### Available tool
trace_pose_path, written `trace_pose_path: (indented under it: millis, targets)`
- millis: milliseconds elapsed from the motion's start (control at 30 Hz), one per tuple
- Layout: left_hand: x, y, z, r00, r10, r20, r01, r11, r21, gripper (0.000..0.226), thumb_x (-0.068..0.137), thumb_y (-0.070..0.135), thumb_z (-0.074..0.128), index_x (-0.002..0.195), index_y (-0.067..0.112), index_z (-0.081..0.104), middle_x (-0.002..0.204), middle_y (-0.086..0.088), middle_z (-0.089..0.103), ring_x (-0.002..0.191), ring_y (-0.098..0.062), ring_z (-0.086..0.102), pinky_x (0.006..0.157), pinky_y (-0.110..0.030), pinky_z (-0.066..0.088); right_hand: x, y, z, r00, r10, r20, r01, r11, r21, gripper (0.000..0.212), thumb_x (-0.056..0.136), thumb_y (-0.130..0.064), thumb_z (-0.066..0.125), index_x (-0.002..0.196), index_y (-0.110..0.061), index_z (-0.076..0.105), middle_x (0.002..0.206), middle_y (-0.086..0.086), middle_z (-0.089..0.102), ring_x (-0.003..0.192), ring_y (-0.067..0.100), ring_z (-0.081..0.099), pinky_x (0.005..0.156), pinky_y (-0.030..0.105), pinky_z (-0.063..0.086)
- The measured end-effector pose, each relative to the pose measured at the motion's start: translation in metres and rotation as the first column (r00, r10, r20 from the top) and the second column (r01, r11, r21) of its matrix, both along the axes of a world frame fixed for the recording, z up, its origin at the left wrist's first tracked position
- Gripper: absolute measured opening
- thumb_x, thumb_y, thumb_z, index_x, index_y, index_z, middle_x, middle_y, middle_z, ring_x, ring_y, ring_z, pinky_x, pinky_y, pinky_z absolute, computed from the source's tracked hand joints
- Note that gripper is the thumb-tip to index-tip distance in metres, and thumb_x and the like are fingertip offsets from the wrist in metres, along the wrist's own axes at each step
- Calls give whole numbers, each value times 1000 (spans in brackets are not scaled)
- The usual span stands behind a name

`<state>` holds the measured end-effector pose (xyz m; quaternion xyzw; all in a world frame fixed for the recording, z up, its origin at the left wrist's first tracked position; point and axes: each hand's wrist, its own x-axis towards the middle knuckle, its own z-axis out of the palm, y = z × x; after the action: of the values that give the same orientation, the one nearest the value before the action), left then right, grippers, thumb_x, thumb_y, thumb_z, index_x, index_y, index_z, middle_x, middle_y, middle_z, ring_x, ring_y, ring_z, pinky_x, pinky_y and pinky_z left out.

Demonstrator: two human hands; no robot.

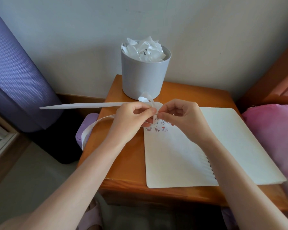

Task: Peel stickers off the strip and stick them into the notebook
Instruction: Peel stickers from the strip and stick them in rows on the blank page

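Already several stickers [156, 128] are stuck atop the notebook [173, 156] page; above it the strip [83, 106] is pinched by the left hand [133, 117], the next sticker [156, 116] by the right hand [179, 117]; much page seemingly remains unfilled.

Pale wall [90, 30] behind orange wooden table [130, 163] — purple rolled mat [15, 72] left, pink cushion [273, 130] right.

White strip [76, 106], orange-brown table [186, 95]
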<state>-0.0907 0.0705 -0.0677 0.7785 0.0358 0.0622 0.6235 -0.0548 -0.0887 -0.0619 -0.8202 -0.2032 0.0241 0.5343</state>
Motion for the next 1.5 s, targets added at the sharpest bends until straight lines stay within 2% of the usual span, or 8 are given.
trace_pose_path:
  millis: [200, 433, 700, 867, 967, 1233, 1500]
  targets:
    - [0, -1, 1, 1000, 2, -4, -2, 1000, -11, 8, 87, 18, 63, 89, 16, 71, 77, 1, 71, 72, -6, 69, 60, -15, 55, 0, 0, 0, 1000, -1, 10, 1, 1000, -18, 6, 80, -10, 73, 82, -15, 69, 73, -8, 67, 61, 3, 56, 57, 16, 46]
    - [0, 0, 0, 1000, -1, -9, 1, 1000, -10, 10, 88, 18, 62, 91, 16, 71, 80, 0, 72, 73, -6, 69, 61, -15, 55, 0, 0, -2, 1000, -8, -13, 8, 1000, 17, 8, 79, -8, 73, 86, -9, 69, 75, 0, 69, 62, 7, 59, 56, 18, 49]
    - [1, 0, -2, 998, 39, -40, -40, 999, -14, 12, 86, 20, 64, 91, 14, 74, 78, -2, 73, 71, -11, 71, 69, -26, 59, -1, 0, -1, 998, 8, 56, -5, 999, -39, 9, 81, -8, 72, 81, -16, 69, 73, -5, 68, 60, 4, 59, 58, 18, 48]
    - [1, -1, -2, 996, 71, -48, -71, 997, -17, 9, 86, 20, 65, 89, 16, 73, 75, -1, 73, 68, -10, 71, 65, -23, 59, -3, 1, -3, 990, 3, 138, 6, 998, -70, 8, 81, -7, 71, 83, -15, 68, 75, -3, 69, 65, 9, 62, 61, 25, 53]
    - [1, -1, -2, 996, 73, -52, -75, 996, -43, 8, 85, 19, 66, 88, 15, 73, 73, -2, 73, 67, -11, 71, 63, -21, 58, -3, 1, -3, 992, 9, 124, -2, 998, -61, 8, 81, -7, 71, 84, -14, 70, 76, -1, 70, 66, 14, 63, 62, 29, 54]
    - [0, 0, -3, 998, 40, -50, -43, 998, -55, 12, 88, 22, 63, 88, 16, 73, 78, -4, 74, 70, -13, 71, 67, -22, 58, -1, 2, -3, 999, 9, 46, -11, 999, 42, 8, 80, -3, 71, 85, -10, 69, 77, 7, 70, 63, 13, 61, 58, 19, 51]
    - [0, 0, -2, 999, 16, -32, -18, 998, -63, 12, 90, 22, 60, 83, 23, 70, 77, 0, 72, 71, -8, 69, 66, -19, 57, -1, 1, -2, 1000, 5, 27, -6, 998, 59, 7, 81, -5, 71, 84, -10, 70, 74, 4, 70, 59, 7, 59, 57, 17, 49]
